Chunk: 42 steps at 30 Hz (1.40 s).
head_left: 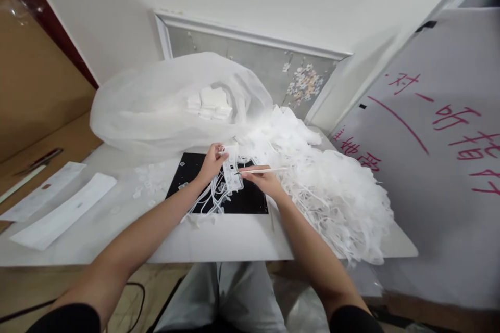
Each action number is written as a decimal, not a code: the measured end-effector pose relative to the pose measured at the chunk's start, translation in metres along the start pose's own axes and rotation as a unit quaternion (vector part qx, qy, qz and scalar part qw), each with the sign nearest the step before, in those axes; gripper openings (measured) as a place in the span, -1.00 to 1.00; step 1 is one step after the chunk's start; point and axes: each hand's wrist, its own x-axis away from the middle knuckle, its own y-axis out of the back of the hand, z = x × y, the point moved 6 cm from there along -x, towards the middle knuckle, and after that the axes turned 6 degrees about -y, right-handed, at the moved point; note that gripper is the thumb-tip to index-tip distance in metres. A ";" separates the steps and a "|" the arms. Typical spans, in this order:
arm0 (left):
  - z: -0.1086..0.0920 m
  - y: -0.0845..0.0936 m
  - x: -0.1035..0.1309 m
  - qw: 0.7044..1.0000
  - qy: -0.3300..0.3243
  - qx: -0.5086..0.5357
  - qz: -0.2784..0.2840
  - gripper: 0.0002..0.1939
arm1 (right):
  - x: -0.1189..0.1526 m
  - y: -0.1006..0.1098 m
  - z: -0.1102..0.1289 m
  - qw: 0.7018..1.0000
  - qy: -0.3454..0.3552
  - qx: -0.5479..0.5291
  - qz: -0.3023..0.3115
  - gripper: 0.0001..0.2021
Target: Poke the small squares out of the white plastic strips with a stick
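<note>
Head view: at the far left of the white tabletop (234, 239), two flat white sheet strips (66, 210), each with a small slot, lie side by side. Small translucent scraps (146, 179) are scattered to their right, in front of a large cloudy plastic bag (152, 101) with stacked white pieces inside. Next, the left hand (212, 163) pinches the upper edge of a flat white perforated panel (231, 179), which is over a black rectangular mat (253, 200) strewn with thin white cords. The right hand (266, 180) has its fingers closed around a slim white stick-like tool (269, 170), its dark tip at the panel; contact is unclear. Farther right spreads a tangled heap of white sheet material (344, 192), then a whiteboard (441, 218) with red handwriting.
</note>
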 end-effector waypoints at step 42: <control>-0.062 0.003 0.072 0.890 0.133 -0.087 0.426 -0.88 | -0.001 -0.011 -0.010 0.974 0.089 0.191 -0.078 -0.71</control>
